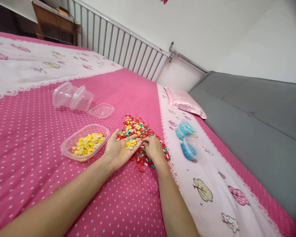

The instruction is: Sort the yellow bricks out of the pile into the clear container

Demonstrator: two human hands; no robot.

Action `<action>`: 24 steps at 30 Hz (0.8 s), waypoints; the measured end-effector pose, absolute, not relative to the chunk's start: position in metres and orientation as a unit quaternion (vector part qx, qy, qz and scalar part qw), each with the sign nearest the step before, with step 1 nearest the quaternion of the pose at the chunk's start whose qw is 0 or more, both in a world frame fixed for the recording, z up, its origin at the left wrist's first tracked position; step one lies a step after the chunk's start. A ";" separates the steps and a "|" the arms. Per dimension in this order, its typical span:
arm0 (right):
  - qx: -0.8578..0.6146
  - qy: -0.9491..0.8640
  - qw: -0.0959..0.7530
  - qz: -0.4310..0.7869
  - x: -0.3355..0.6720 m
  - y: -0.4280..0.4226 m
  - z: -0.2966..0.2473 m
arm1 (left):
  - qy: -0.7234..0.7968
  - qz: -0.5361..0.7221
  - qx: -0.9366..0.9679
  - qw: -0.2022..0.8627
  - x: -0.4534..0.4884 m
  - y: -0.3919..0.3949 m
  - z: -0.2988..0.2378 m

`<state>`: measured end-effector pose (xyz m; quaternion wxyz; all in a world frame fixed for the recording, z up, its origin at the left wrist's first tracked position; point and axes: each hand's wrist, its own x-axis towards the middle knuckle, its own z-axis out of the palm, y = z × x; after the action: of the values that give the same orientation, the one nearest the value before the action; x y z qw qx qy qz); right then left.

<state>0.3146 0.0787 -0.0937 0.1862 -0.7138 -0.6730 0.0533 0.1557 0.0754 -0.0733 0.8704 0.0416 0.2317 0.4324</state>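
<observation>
Palm up, my left hand (118,149) cups a small heap of yellow toy bricks (131,144), its fingers stretched out above a mixed pile. My right hand (153,148) is closed in a pinch beside the left fingertips; what it pinches, if anything, is too small to make out. Beneath both hands lies a loose pile of small red, yellow, green and white toy bricks (141,161), partly hidden by them. To the left of my left hand stands a clear plastic tub (66,147) holding yellow bricks (88,144).
Farther back are clear empty containers (82,98) on their sides and a clear lid (102,111). Small tubs of blue pieces (188,149) stand at the right. A pink pillow (185,102) lies near the grey headboard (236,115). The pink dotted bedspread (39,138) underlies everything.
</observation>
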 end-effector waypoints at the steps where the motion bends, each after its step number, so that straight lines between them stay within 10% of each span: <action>1: -0.711 -0.677 0.182 0.052 0.314 0.079 -0.095 | 0.235 0.436 0.041 0.868 0.156 0.075 -0.073; 24: -0.691 -0.683 0.205 0.119 0.319 0.086 -0.107 | 0.260 0.466 0.071 0.843 0.154 0.075 -0.067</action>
<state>0.3189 0.0861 -0.1069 0.2051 -0.6910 -0.6829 0.1186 0.1539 0.0750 -0.0671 0.8428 0.0706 0.2600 0.4660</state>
